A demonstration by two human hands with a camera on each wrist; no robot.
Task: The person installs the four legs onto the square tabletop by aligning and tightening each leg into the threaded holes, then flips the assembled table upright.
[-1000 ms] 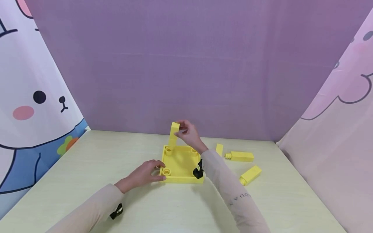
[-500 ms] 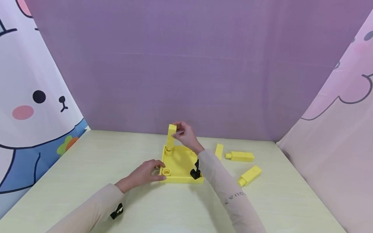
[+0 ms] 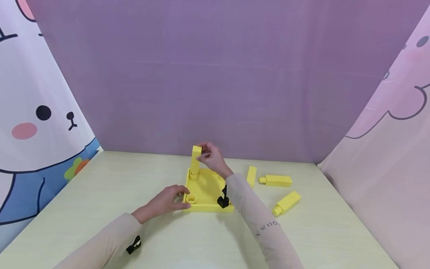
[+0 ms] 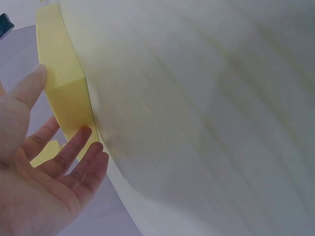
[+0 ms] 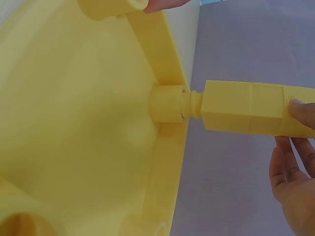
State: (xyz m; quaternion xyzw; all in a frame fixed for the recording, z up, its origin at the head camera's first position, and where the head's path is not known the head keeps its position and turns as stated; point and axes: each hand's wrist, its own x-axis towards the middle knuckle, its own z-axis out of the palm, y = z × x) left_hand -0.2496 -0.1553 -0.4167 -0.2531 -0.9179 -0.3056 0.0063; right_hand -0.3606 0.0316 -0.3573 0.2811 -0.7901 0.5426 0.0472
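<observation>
1. Two hands at work: the left hand (image 3: pixel 164 200) grips the near corner of a yellow tray (image 3: pixel 209 208) on its right.
2. Ahead of it, a yellow leg (image 3: pixel 196 160) stands upright, threaded end in the mouth of the far socket (image 5: pixel 166 104).
3. Nearer, the right hand (image 3: pixel 214 161) pinches its top from the right.
4. Lettering (image 3: pixel 267 227) on the right sleeve (image 3: pixel 258 211): I can't read it.

The right hand (image 3: pixel 216 161) pinches, farther out — the left hand (image 3: pixel 164 202) lies nearer, thumb (image 4: pixel 30 88) and fingers (image 4: pixel 73 148) parted.
</observation>
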